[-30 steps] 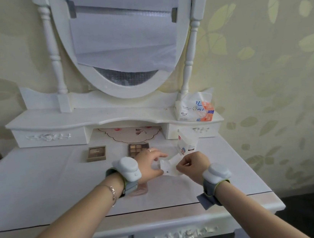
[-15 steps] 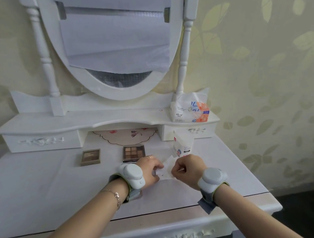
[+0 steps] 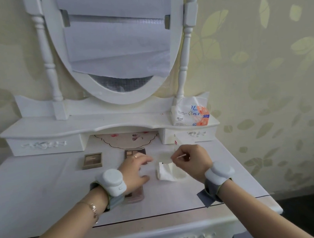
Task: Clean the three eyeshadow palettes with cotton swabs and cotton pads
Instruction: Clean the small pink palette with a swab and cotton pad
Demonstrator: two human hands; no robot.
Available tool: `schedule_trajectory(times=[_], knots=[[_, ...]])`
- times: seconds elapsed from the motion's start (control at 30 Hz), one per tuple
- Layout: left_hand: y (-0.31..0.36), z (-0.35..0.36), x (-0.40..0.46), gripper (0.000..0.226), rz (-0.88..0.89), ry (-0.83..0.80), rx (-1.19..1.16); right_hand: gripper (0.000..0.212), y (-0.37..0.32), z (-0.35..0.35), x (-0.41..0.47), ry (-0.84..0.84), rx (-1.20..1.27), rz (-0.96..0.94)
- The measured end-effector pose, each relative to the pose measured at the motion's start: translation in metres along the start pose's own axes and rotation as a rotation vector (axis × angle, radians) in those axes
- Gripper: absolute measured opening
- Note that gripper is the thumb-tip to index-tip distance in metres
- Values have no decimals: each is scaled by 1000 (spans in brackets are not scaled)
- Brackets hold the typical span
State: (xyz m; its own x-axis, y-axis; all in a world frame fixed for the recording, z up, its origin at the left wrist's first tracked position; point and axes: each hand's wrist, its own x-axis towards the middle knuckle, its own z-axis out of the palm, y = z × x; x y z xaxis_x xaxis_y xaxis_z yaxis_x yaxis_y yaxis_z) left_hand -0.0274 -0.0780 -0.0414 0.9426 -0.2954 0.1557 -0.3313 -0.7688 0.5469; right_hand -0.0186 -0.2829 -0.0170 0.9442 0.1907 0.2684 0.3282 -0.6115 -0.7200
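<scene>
While the right hand [image 3: 192, 159] pinches a swab [image 3: 183, 156] between thumb and fingers, its white tip pointing left over a clear bag [image 3: 168, 169] lying on the bench [image 3: 42, 194], the left hand [image 3: 137, 169] rests flat with fingers relaxed and spread, grasping nothing; its fingertips lie near the bag's left edge. Under the left wrist a pinkish palette [image 3: 135, 195] lies on the bench, partly hidden by the hand and by the white wrist device [image 3: 112, 181]; whether the palm presses on it I cannot tell. A second palette [image 3: 134, 152], open with tan pans showing, sits just behind the left hand's knuckles, partly covered by them. A third palette [image 3: 92, 160], brown and closed, lies to the left of that one, apart from both hands. Behind the right hand a small white packet [image 3: 173, 139] with a red mark stands near the right drawer unit, mostly hidden. On the raised shelf [image 3: 53, 126] at the back right sits a tissue pack [image 3: 190, 114] with blue and orange print. An oval mirror [image 3: 118, 44], covered mostly with white paper, stands above the shelf between two turned posts. A doily [image 3: 131, 139] with red flowers lies in the recess under the shelf. The right wrist carries a like white device [image 3: 219, 172] on a grey strap, and a thin bracelet [image 3: 93, 209] hangs on the left forearm.
</scene>
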Motion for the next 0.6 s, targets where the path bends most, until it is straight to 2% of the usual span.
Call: schedule_trajectory(times=[0.13,0.27,0.43,0.6], knots=[[-26,-20,-29,56,-65,75,-41,22,-13,9,-1,-67,78,26],[-41,-28,-48,101,-103,7,-155,17,-24,25,-5,-178,125,63],[-50,-27,-64,130,-114,-115,-148,16,-32,44,-9,-241,173,104],[-54,-15,-68,133,-113,-90,-119,12,-27,54,-17,-271,167,122]])
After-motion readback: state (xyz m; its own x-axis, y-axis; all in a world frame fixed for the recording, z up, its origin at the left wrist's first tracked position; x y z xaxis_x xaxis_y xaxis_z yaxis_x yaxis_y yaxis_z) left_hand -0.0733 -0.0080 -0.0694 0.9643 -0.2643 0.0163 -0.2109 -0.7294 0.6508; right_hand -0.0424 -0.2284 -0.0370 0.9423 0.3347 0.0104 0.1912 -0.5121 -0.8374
